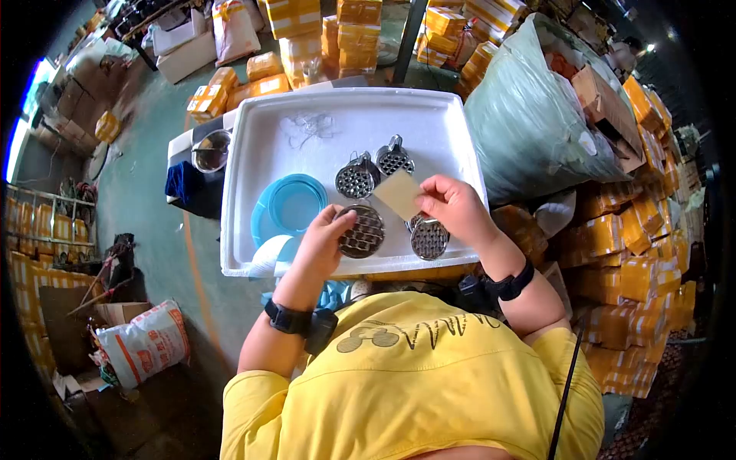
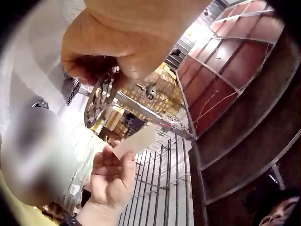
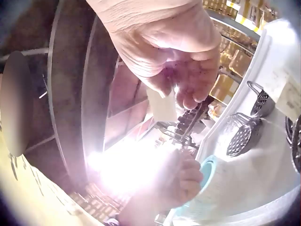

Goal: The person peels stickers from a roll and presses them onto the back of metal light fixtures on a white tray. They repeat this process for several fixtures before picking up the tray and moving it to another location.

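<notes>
My left hand (image 1: pixel 320 239) pinches a round metal disc with a lattice of holes (image 1: pixel 363 234) over the front of a white tray (image 1: pixel 253 115). The left wrist view shows this disc (image 2: pixel 99 101) edge-on below the fingers. My right hand (image 1: pixel 458 211) pinches a pale beige square piece (image 1: pixel 399 195), thin like a card, by one edge. This piece (image 3: pixel 161 106) hangs below the fingers in the right wrist view. Two bundles of perforated round metal pieces (image 1: pixel 356 180) with wire loops lie behind the hands, and another bundle (image 1: pixel 429 239) lies below the right hand.
Light blue plastic rings (image 1: pixel 295 201) lie at the tray's left, with a tangle of thin clear strands (image 1: pixel 308 129) behind. Outside the tray's left edge stands a metal bowl (image 1: pixel 211 151) near dark blue material (image 1: pixel 182 182). A big pale green sack (image 1: pixel 521 115) and taped boxes (image 1: pixel 629 284) crowd the right.
</notes>
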Motion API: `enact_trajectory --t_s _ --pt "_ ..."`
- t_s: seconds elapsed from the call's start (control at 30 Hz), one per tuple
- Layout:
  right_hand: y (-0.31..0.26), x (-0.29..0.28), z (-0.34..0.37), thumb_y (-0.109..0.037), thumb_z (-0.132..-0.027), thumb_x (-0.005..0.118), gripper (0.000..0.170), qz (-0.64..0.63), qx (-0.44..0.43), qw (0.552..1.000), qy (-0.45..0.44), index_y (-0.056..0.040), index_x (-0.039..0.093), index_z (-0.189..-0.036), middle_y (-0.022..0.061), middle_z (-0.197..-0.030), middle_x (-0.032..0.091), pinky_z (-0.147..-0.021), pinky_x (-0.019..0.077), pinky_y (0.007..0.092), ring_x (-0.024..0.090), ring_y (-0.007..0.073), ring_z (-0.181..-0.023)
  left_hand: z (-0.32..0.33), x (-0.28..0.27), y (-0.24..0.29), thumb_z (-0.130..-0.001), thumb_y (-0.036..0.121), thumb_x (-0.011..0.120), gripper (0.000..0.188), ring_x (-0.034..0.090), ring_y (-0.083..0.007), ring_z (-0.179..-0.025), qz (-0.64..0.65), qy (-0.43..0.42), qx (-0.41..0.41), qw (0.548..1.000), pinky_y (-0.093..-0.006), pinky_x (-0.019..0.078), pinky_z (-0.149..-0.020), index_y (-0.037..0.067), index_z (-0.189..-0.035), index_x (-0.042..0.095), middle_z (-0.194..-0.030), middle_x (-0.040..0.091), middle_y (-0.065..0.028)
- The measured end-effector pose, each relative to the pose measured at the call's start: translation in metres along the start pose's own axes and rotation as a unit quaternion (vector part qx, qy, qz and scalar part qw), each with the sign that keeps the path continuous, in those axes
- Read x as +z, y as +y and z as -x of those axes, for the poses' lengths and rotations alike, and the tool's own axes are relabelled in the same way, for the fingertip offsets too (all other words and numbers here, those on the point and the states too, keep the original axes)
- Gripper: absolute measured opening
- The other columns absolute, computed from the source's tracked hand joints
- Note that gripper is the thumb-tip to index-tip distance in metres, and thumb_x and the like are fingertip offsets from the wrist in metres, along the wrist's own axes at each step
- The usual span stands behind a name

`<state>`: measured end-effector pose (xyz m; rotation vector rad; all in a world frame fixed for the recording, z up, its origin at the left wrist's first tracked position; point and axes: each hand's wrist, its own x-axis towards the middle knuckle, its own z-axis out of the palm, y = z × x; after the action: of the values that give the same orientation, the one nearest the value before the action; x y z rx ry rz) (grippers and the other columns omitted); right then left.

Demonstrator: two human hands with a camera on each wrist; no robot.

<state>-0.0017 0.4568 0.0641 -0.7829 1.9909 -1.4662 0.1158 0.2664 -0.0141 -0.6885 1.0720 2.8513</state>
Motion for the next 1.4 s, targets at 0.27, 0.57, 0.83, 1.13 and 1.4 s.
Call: enact_trajectory --t_s 0.27,0.57,0.83,1.13,1.4 --pt "-0.008 0.012 -0.018 0.003 -0.081 0.048 0.026 -0.029 0.065 0.994 -0.085 0.0037 0.048 -0.107 0.0063 -0.091 0.059 -0.069 0.0450 0.0207 0.056 0.0069 -0.081 0.016 0.006 0.003 -0.082 -0.001 0.046 0.022 0.061 -0.0183 -0.073 0.039 -0.030 -0.053 0.997 -0.0307 0.0533 -0.066 0.000 -0.104 0.047 -0.087 0.058 -0.0113" --pt "-0.022 0.021 -0.006 0.006 -0.077 0.048 0.029 -0.034 0.077 0.990 -0.113 0.0057 0.050 -0.106 0.0117 -0.094 0.060 -0.076 0.0467 0.0254 0.058 0.0135 -0.087 0.012 0.017 0.002 -0.078 -0.005 0.045 0.033 0.061 -0.0163 -0.075 -0.030 -0.061 -0.080 0.994 -0.0276 0.0517 -0.071 -0.004 -0.111 0.048 -0.092 0.059 -0.0103" --pt "-0.027 0.017 0.002 0.005 -0.077 0.049 0.029 -0.041 0.087 0.989 -0.115 0.0057 0.050 -0.106 0.0109 -0.093 0.060 -0.077 0.0463 0.0254 0.058 0.0134 -0.086 0.003 0.013 -0.002 -0.077 -0.005 0.047 0.023 0.061 -0.0200 -0.077 -0.035 -0.092 -0.091 0.991 -0.0313 0.0522 -0.072 -0.001 -0.099 0.054 -0.089 0.060 -0.0113" --pt "-0.021 -0.002 0.008 -0.002 -0.080 0.055 0.045 -0.053 -0.082 0.984 -0.148 -0.0033 0.039 -0.122 0.0038 -0.116 0.047 -0.086 0.0411 0.0269 0.045 0.0122 -0.104 0.009 0.029 0.008 -0.078 -0.006 0.044 0.022 0.061 -0.0164 -0.073 -0.030 -0.091 -0.107 0.990 -0.0277 0.0527 -0.067 -0.003 -0.098 0.054 -0.086 0.060 -0.0096" --pt "-0.059 -0.006 -0.004 0.002 -0.063 0.063 0.032 0.382 -0.302 0.853 -0.186 -0.0133 0.061 -0.091 0.0066 -0.109 0.048 -0.095 0.0321 0.0362 0.036 0.0283 -0.119 0.008 0.027 0.010 -0.078 -0.005 0.044 0.019 0.061 -0.0176 -0.073 -0.075 -0.132 -0.142 0.978 -0.0291 0.0528 -0.066 -0.005 -0.096 0.053 -0.085 0.059 -0.0108"
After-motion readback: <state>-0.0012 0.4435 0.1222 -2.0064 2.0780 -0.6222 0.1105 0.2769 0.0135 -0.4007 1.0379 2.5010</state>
